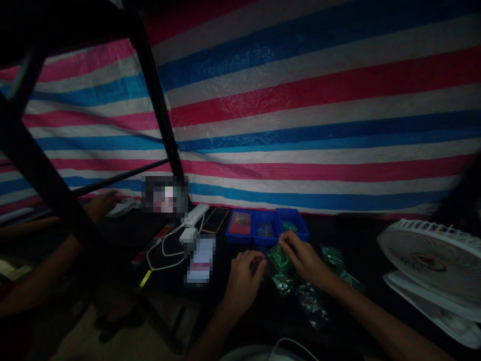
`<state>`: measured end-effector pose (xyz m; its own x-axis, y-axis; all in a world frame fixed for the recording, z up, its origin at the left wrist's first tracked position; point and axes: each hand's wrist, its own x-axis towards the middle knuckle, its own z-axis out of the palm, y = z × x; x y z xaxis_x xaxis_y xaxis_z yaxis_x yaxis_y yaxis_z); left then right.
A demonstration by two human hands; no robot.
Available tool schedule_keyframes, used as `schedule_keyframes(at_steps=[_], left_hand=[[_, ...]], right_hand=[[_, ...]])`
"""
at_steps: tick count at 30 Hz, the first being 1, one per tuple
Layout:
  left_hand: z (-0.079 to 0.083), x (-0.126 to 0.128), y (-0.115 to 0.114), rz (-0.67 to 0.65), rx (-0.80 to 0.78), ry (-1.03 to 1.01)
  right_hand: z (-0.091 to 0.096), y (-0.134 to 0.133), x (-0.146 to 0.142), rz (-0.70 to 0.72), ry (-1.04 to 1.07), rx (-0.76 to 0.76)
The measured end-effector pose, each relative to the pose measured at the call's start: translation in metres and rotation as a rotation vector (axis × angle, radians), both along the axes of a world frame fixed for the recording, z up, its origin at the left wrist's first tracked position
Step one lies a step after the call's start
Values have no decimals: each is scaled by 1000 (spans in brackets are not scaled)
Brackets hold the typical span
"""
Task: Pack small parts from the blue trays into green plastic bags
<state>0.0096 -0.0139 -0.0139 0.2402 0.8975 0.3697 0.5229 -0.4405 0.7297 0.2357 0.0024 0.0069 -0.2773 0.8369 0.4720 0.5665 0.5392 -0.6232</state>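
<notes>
My left hand (243, 277) rests on the dark table with its fingers curled around a small dark object that I cannot make out. My right hand (301, 256) lies just to its right, fingers bent and pinching at a green plastic packet (280, 260) in a loose pile of several such packets (334, 256). Just behind my hands stand three small blue trays (266, 235) side by side, with small parts inside.
A white fan (432, 260) lies at the right edge. A white power strip (196, 214), cables (165, 250) and a phone (215, 219) sit left of the trays. Another person's arm and hand (99, 203) reach in at the left. A striped tarp (300, 125) hangs behind; black frame bars (158, 95) cross the left.
</notes>
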Motion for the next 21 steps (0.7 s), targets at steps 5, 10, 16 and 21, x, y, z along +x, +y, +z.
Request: schedule_keyframes(at_steps=[5,10,16,21], left_hand=[[4,1,-3,-22,-4,-15],[9,2,-5,-37,1,-36],[11,1,-4,-23,-18,-61],[4,1,-3,6,-33,-126]], right_hand=[[-8,1,-2,-11,115,-133],[-13,3,-4,36,242,-290],[-10,4,-7,84,324,-336],[-13,4,-7,119,367,-371]])
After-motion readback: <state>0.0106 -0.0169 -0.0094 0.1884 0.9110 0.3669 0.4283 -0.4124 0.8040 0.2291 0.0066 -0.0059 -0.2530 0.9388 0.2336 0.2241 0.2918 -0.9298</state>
